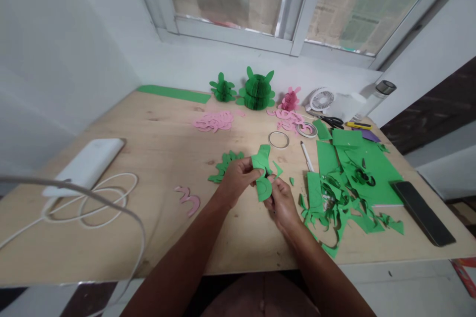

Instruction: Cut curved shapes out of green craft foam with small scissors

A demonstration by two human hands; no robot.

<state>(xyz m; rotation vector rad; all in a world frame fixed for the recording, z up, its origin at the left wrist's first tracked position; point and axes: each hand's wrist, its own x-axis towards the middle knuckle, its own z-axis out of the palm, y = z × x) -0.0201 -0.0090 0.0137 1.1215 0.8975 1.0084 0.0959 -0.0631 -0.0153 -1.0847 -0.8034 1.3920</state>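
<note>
My left hand (pixel 238 178) pinches a piece of green paper (pixel 264 188) between thumb and fingers, above the middle of the table. The piece has a rounded lower end with a curved line on it. Close against its right edge, my right hand (pixel 282 200) is closed with curled fingers. What it grips is mostly hidden; a small dark part shows between the hands. A thin pointed green scrap (pixel 277 169) is just beyond the right hand. Beside my left hand lies a pile of green cut-out shapes (pixel 225 164).
Green scraps (pixel 334 203) and sheets cover the right side, with small scissors (pixel 364 176) and a phone (pixel 422 213). Paper figures (pixel 256 91) stand at the back near pink cut-outs (pixel 213 121). A pen (pixel 307 156) lies mid-right. A white device (pixel 85 166) and cable (pixel 128 198) are left.
</note>
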